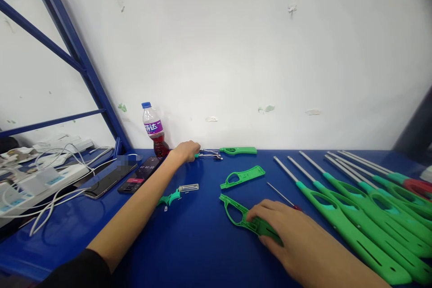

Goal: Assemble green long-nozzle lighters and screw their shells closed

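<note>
My left hand [186,151] reaches to the back of the blue table, its fingers closed near small teal parts and thin wires [211,155]; what they hold is hidden. Around the handle end of a green half shell [236,213], my right hand [275,229] has its fingers curled. Another half shell [243,176] lies behind it, and a green shell piece [239,150] rests by the wall. Between my arms are a teal trigger part [170,198] and a clear tube [189,187]. A thin screwdriver [281,193] lies just beyond my right hand.
Several green lighters with metal rods [351,225] lie at the right, with a red one [416,185] at the edge. A bottle [155,130] stands at the back left beside two phones [143,173]. White cables [50,202] and a power strip [67,175] lie far left.
</note>
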A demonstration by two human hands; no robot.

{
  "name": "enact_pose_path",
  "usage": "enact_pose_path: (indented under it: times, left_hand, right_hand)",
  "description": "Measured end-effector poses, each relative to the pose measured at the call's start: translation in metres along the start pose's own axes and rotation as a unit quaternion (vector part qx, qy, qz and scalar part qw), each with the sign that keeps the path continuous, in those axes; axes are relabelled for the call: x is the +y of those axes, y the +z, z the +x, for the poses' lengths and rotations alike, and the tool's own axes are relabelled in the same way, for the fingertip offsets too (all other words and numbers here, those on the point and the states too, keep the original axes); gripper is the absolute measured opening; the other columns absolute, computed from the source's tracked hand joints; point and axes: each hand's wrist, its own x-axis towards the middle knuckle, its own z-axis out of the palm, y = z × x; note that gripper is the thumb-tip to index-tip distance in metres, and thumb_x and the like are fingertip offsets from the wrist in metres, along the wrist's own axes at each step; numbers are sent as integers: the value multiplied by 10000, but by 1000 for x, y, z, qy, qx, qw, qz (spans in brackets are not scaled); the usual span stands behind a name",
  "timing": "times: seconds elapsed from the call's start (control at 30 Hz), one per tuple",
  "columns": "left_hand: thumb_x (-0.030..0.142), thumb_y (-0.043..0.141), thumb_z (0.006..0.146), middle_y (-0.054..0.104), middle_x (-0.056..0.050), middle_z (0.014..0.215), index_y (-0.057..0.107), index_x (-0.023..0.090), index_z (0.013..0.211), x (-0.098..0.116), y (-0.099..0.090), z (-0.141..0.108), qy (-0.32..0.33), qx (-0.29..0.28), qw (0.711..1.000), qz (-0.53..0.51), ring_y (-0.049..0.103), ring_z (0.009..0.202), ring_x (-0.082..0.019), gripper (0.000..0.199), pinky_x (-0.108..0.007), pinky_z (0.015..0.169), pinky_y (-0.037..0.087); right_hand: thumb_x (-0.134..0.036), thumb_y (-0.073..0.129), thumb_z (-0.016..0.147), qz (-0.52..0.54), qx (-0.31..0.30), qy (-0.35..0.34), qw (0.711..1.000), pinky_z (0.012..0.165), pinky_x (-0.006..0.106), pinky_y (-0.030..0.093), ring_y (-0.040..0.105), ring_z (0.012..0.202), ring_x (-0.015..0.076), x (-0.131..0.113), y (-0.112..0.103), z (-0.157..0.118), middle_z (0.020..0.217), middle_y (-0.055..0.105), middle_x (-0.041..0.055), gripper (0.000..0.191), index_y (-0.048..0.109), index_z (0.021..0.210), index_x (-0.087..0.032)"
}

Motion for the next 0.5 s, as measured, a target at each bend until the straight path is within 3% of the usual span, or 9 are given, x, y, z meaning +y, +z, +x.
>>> enact_pose_path:
  times: [0.27,0.5]
  left_hand:
    - [356,693,1039,663,-114,1360,642,182,1351,-7,-11,-3,-2,2,1000,12,697,1139,-272,361,-484,949,614]
    - [355,690,1040,663,-113,1361,645,186,1347,-14,-36,-12,6,35,999,-12,697,1140,-271,353,-482,951,613]
  right_hand:
    - [-41,584,857,16,-3,1,1000,912,320,573,756,982,229,1,1,-3,1106,778,36,395,768,1095,-296]
    - [-36,577,853,13,6,-6,1000,906,313,570,752,973,225,2,3,-2,1085,778,33,395,771,1074,-298]
